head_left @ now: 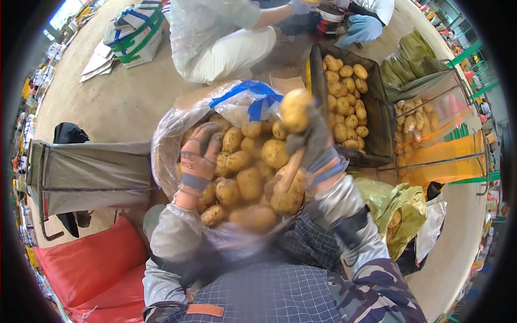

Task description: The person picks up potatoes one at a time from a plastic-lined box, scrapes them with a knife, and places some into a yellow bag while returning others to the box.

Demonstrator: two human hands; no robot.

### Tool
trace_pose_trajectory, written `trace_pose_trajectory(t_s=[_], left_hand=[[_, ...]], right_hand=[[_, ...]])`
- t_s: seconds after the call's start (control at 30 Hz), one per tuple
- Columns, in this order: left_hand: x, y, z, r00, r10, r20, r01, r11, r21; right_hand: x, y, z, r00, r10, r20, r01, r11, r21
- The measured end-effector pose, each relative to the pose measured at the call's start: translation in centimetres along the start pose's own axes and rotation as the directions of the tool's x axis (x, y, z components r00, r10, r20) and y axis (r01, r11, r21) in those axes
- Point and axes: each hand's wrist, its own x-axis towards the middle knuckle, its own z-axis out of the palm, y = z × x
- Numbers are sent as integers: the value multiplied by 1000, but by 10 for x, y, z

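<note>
In front of me stands a clear plastic-lined bag [171,121] full of potatoes [250,184]. My left hand [198,156], in a grey and orange glove, lies over the potatoes at the bag's left side, its fingers bent but apart, and no potato shows in its grasp. My right hand [319,142], gloved alike, is raised over the right side of the bag and closed on a potato [297,110], blurred by motion. A tan, elongated shape [289,171] below that hand is too blurred to name. Blue tape [257,97] crosses the bag's far rim.
A black crate [383,126] of potatoes stands right of the bag. Beyond it are an orange mesh bag [444,159] on a metal frame and a yellow-green bag [406,215]. Left are a grey cloth-covered frame [97,175] and red sacks [94,258]. A person [215,37] sits ahead.
</note>
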Motion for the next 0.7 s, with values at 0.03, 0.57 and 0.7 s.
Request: trace_pose_trajectory(t_s=[0.03, 0.57, 0.7], left_hand=[[-2, -9, -3, 998, 58, 20, -60, 995, 78], [-34, 47, 105, 576, -336, 745, 192, 942, 276], [-39, 33, 128, 522, -413, 746, 415, 887, 201]], right_hand=[[6, -18, -15, 994, -98, -43, 94, 992, -78], [19, -71, -177, 883, -110, -456, 80, 993, -83], [-1, -92, -141, 916, -125, -382, 95, 991, -98]])
